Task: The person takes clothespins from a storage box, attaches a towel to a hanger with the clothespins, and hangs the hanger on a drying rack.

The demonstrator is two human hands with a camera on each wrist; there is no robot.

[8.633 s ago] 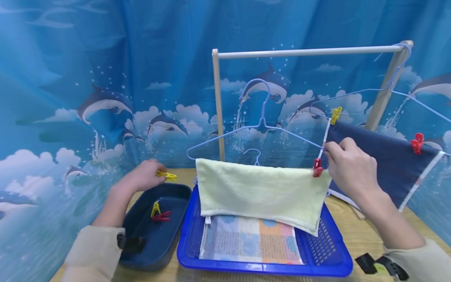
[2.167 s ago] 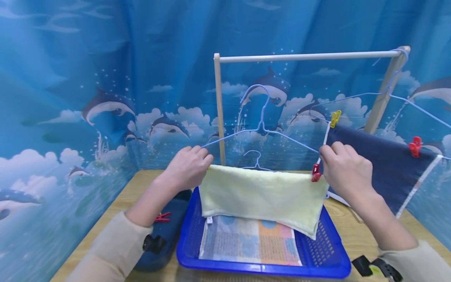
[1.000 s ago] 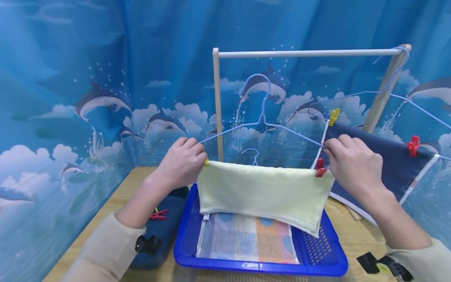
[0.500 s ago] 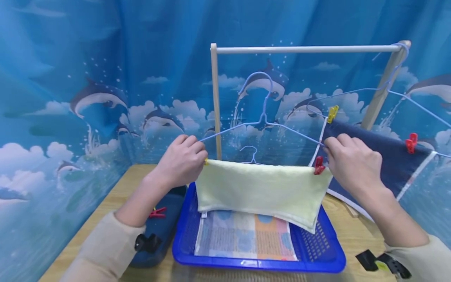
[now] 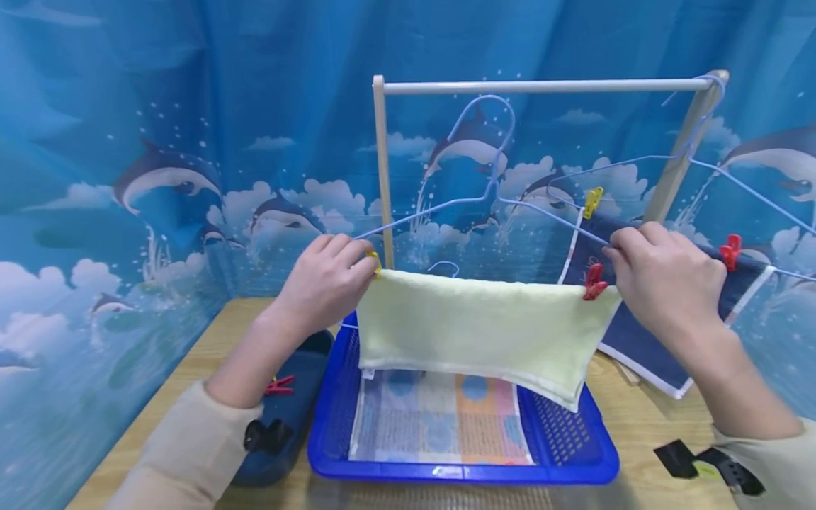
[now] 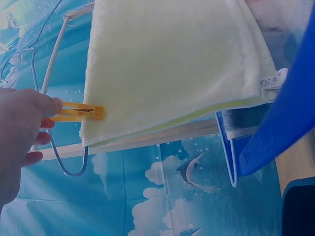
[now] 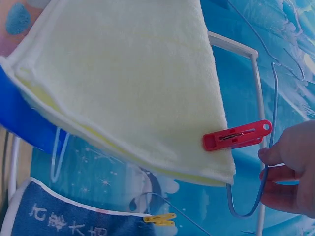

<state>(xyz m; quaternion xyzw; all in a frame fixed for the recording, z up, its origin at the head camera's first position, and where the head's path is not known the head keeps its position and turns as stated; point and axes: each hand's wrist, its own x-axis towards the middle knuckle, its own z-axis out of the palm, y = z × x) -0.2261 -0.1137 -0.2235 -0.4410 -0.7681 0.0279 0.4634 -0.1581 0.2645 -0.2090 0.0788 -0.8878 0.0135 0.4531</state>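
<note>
With our left fingers [image 6: 32, 158] we pinch a yellow clothespin [image 6: 91, 113] clamped on the pale yellow towel [image 5: 478, 326], while our right fingers [image 7: 283, 173] grip the end of the blue wire hanger [image 5: 494, 185]. The towel drapes over the hanger between both sets of fingers, a red clothespin [image 7: 221, 139] just beside the right ones; beneath them a blue basket [image 5: 459, 473] stands on the table [image 5: 197, 354].

You get a bright head view, with even light on the pale yellow towel [image 5: 478, 326], a glint along the blue basket [image 5: 452, 473] and a faint shadow on the desk [image 5: 219, 333]. Your wrist views are dimmer and bluer; the lettering on the white tag [image 6: 273, 79] seems blurred.
</note>
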